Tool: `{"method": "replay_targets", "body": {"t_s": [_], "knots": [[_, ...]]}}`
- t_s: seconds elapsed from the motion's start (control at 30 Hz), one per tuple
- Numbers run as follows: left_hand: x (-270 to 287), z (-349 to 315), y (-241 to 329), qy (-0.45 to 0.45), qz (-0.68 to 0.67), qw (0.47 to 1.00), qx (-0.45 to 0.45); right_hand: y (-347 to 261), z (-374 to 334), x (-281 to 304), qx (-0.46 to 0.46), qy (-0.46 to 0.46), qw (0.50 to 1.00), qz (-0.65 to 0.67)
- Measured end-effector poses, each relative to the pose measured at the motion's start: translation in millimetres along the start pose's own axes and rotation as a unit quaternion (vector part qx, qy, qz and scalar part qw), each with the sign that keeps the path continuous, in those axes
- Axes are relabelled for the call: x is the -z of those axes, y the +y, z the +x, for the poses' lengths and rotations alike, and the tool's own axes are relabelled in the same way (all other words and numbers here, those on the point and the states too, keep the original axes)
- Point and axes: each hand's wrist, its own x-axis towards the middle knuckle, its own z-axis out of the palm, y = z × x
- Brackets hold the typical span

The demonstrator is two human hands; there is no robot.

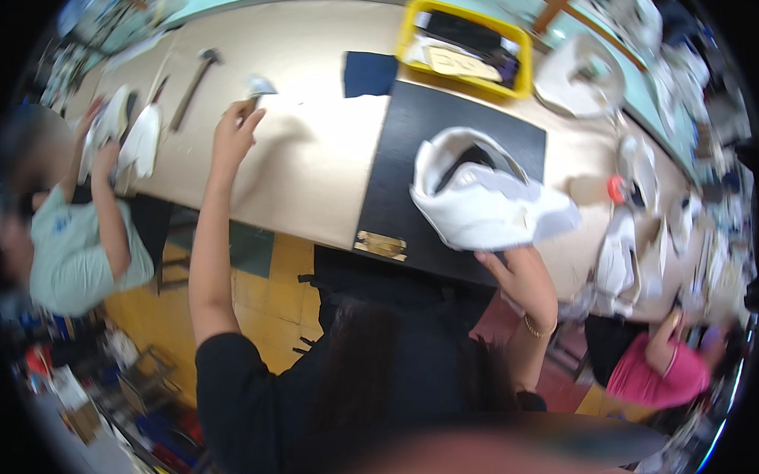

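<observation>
My right hand [527, 282] grips a white shoe upper [487, 204] from below, its opening facing up and its tip pointing right. The upper is held over a black work mat [410, 152]. Stretched out over the bench to the left, my left hand [240, 131] has its fingers curled. A small rounded grey-white object [260, 86] shows just beyond those fingertips. It is blurred, and what lies within the fingers is hidden. A hammer [195, 89] lies left of that hand.
A yellow basket [524, 73] stands behind the mat, near a dark blue fabric piece [370, 73]. White shoe parts [618, 254] and a bottle with a red cap [591, 190] are at the right. Co-workers sit left [87, 247] and right [660, 365].
</observation>
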Motion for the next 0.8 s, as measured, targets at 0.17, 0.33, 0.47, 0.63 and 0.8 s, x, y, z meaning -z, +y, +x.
{"method": "replay_targets", "body": {"t_s": [0.17,0.33,0.47,0.63,0.8], "knots": [[-26,-107,99,-0.151,-0.422,0.893,-0.034,-10,-13,21,-0.116,-0.061,0.991,0.036],[-89,-207,175,-0.239,-0.438,0.855,-0.143,-13,-38,-7,0.083,0.02,0.968,0.238],[-135,-247,212,-0.24,-0.161,0.864,-0.412,-6,-62,-49,0.127,0.132,0.934,0.306],[-151,-245,209,-0.183,0.08,0.841,-0.503,32,-93,-27,-0.102,0.439,0.806,0.385],[-167,-221,197,-0.182,0.28,0.788,-0.517,67,-102,-9,-0.049,0.491,0.827,0.269]]}}
